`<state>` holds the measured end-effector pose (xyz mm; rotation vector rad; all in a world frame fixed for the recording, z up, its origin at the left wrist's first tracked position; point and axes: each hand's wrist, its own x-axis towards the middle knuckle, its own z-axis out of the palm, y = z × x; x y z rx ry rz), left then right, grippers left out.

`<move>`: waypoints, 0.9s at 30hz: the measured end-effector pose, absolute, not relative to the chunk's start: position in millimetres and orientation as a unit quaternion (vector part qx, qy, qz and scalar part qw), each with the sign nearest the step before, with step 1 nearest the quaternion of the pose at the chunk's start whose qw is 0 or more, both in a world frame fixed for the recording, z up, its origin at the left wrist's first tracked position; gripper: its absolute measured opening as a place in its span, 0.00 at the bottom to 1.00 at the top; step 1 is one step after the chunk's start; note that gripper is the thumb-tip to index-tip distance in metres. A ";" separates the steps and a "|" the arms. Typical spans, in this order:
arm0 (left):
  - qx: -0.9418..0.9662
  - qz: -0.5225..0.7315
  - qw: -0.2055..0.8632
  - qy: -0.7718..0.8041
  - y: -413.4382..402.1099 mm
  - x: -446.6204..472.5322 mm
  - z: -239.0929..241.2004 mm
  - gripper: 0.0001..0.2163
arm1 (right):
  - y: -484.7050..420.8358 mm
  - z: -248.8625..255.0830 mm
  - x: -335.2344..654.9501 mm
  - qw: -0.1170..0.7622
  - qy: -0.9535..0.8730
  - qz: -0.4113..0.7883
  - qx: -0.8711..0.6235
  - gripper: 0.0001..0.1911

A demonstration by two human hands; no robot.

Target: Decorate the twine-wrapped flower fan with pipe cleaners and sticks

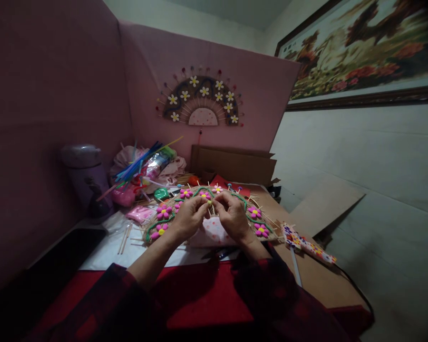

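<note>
A fan-shaped craft piece (151,223) lies on the table in front of me, with magenta clay flowers (164,211), green wavy strands and thin sticks around its edge. Over its middle, my left hand (189,217) and my right hand (231,217) meet with pinched fingertips. Between them shows a small yellow-green lump of clay (209,203). Below the fingers is the fan's pale, red-spotted half-round base (214,231), partly covered by my right hand. A pale pink flower (217,189) sits at the top of the fan.
A finished fan with white flowers (204,91) hangs on the pink panel. At left stand a purple flask (87,180) and a pile of coloured pipe cleaners (139,161) and bags. A patterned glue gun (308,244) lies at right on cardboard (328,280), its cord trailing over the edge.
</note>
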<state>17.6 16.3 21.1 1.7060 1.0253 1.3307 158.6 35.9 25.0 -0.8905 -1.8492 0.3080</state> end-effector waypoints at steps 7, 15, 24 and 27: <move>0.688 0.489 0.384 0.375 10.4 15.0 25.4 0.11 | 38.1 25.0 159.8 0.529 -0.752 0.198 -0.339 0.06; 0.620 0.534 0.476 0.321 11.3 19.7 23.4 0.12 | 41.1 24.4 156.3 0.553 -0.699 0.330 -0.311 0.10; 0.584 0.568 0.432 0.386 14.9 16.7 26.8 0.12 | 37.0 21.9 154.3 0.541 -0.722 0.269 -0.337 0.10; 0.622 0.545 0.422 0.372 13.9 16.6 26.2 0.12 | 37.0 23.4 155.4 0.545 -0.722 0.272 -0.328 0.10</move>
